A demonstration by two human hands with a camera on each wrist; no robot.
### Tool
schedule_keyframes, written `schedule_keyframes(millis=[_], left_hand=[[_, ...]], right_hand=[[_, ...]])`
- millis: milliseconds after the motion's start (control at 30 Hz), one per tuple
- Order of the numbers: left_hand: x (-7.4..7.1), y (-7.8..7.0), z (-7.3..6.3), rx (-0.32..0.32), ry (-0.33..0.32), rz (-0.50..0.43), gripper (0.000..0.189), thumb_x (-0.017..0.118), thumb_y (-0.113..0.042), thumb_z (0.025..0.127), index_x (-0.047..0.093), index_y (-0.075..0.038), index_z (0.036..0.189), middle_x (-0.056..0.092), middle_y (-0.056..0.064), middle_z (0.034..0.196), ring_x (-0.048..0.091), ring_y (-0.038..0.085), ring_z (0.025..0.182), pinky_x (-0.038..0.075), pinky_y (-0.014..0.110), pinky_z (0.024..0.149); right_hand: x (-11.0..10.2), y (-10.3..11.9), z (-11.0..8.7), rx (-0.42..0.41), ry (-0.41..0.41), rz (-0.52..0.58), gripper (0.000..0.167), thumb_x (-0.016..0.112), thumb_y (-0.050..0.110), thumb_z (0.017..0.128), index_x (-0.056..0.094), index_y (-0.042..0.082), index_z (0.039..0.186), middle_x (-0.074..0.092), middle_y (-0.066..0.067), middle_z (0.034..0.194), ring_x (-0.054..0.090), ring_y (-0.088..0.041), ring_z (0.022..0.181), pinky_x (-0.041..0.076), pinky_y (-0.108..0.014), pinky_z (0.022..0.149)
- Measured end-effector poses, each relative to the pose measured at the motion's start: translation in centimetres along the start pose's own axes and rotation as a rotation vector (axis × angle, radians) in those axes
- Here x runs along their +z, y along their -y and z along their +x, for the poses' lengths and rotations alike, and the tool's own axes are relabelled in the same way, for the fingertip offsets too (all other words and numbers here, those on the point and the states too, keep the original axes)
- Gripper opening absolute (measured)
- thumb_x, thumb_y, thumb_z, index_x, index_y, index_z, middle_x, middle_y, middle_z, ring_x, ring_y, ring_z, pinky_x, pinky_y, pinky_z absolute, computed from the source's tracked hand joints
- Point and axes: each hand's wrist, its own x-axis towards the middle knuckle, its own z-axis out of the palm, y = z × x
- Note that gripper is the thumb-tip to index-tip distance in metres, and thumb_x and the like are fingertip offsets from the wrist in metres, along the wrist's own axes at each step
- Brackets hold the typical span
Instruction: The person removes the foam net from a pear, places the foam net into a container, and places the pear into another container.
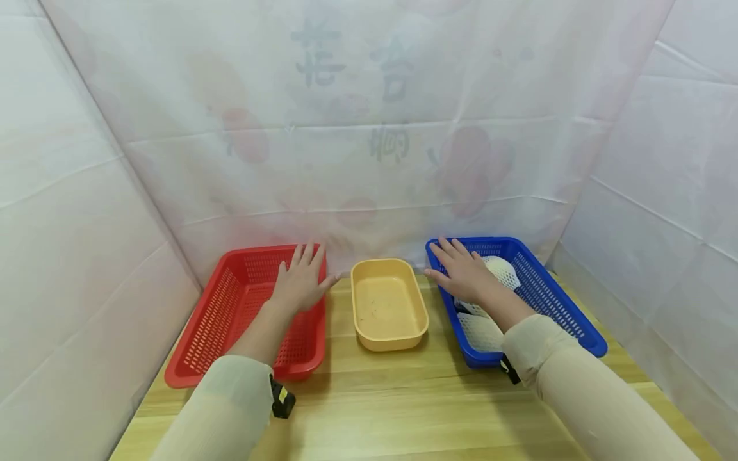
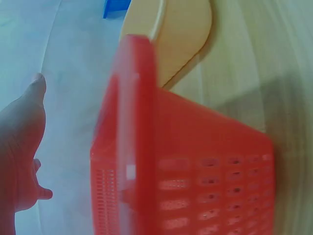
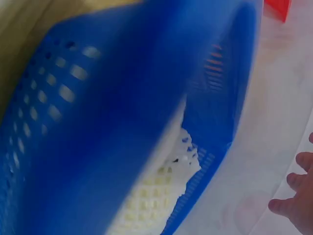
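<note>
The left hand (image 1: 301, 285) has an empty grip, fingers spread, above the red basket (image 1: 214, 314). The right hand (image 1: 466, 275), fingers likewise apart, hovers over the blue basket (image 1: 548, 299), which holds white netting (image 1: 480, 331). Between both baskets, a yellow tub (image 1: 387, 306) sits on the table (image 1: 380, 400).
</note>
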Motion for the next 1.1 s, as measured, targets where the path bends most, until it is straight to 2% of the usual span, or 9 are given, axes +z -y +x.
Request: schedule_keyframes(millis=[167,367,567,667,800,933,1100], left_hand=[[0.8,-0.6,-0.8,0.017,-0.012,-0.031,0.084,0.043,-0.064,0.095,0.011,-0.02,0.159,0.005,0.01,0.166,0.004,0.036,0.152,0.015,0.069,0.115],[1.1,-1.2,-1.9,0.041,-0.02,-0.071,0.085,0.044,-0.064,0.095,0.011,-0.019,0.159,0.006,0.01,0.166,0.005,0.036,0.152,0.014,0.068,0.115],[0.8,-0.7,-3.6,0.041,-0.049,-0.132,0.087,0.044,-0.067,0.093,0.014,-0.018,0.159,0.01,0.011,0.166,0.009,0.037,0.151,0.017,0.068,0.114],[0.8,-0.2,-4.7,0.043,-0.055,-0.165,0.087,0.044,-0.068,0.093,0.015,-0.018,0.159,0.011,0.011,0.165,0.009,0.038,0.151,0.019,0.068,0.114],[0.6,0.2,-6.0,0.044,-0.084,-0.215,0.083,0.049,-0.061,0.095,0.016,-0.019,0.159,0.013,0.011,0.165,0.01,0.037,0.151,0.019,0.067,0.115],[0.8,-0.7,-6.5,0.119,-0.145,-0.273,0.075,0.053,-0.052,0.097,0.025,-0.015,0.157,0.022,0.014,0.162,0.017,0.038,0.149,0.021,0.062,0.117],[1.5,-2.7,-6.5,0.246,-0.246,-0.302,0.059,0.063,-0.039,0.095,0.049,-0.01,0.144,0.046,0.014,0.149,0.04,0.034,0.14,0.035,0.053,0.113]], right_hand=[[0.8,0.0,-1.6,-0.012,-0.033,0.029,0.078,0.034,0.066,0.098,0.014,0.021,0.159,0.007,-0.01,0.166,0.002,-0.038,0.151,0.007,-0.072,0.113],[2.1,-0.4,-3.7,-0.019,-0.083,0.043,0.074,0.041,0.059,0.1,0.019,0.019,0.158,0.014,-0.013,0.165,0.008,-0.04,0.151,0.01,-0.072,0.113],[3.1,-0.2,-4.8,-0.027,-0.117,0.057,0.074,0.037,0.062,0.099,0.022,0.019,0.158,0.017,-0.011,0.164,0.01,-0.038,0.151,0.015,-0.07,0.113],[3.7,0.1,-5.0,-0.059,-0.142,0.07,0.073,0.039,0.06,0.099,0.024,0.018,0.157,0.02,-0.011,0.163,0.013,-0.039,0.15,0.019,-0.069,0.113],[4.3,0.4,-5.1,-0.112,-0.181,0.1,0.069,0.042,0.056,0.1,0.029,0.016,0.156,0.027,-0.012,0.161,0.02,-0.04,0.148,0.022,-0.066,0.114],[4.7,-0.3,-6.1,-0.089,-0.208,0.134,0.064,0.049,0.053,0.099,0.041,0.014,0.15,0.042,-0.013,0.153,0.036,-0.038,0.141,0.029,-0.061,0.113],[5.4,-1.6,-7.3,-0.053,-0.188,0.147,0.053,0.058,0.044,0.097,0.055,0.012,0.139,0.058,-0.011,0.138,0.052,-0.035,0.129,0.041,-0.056,0.106]])
